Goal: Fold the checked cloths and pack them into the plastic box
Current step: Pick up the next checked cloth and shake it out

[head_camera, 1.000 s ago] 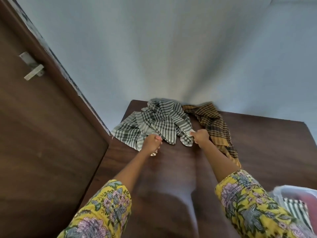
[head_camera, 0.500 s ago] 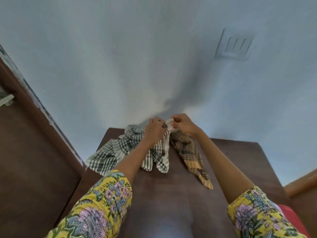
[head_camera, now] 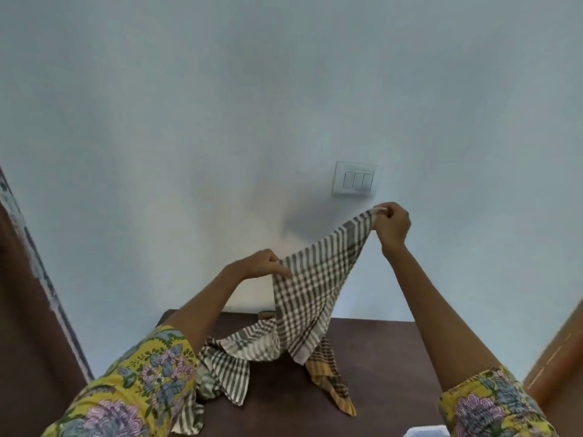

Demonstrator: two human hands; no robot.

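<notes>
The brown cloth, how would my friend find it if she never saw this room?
Look at the dark wooden table below the pale blue wall. Behind the grey-and-white checked cloth held in the air lies the brown cloth. It is the only one with orange-brown checks, and no hand touches it.

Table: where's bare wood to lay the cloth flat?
Free: the table right of the orange checked cloth, up to the right forearm. A smaller patch lies between the cloths. Crowded: left side, where the grey checked cloth trails in a heap.
</notes>
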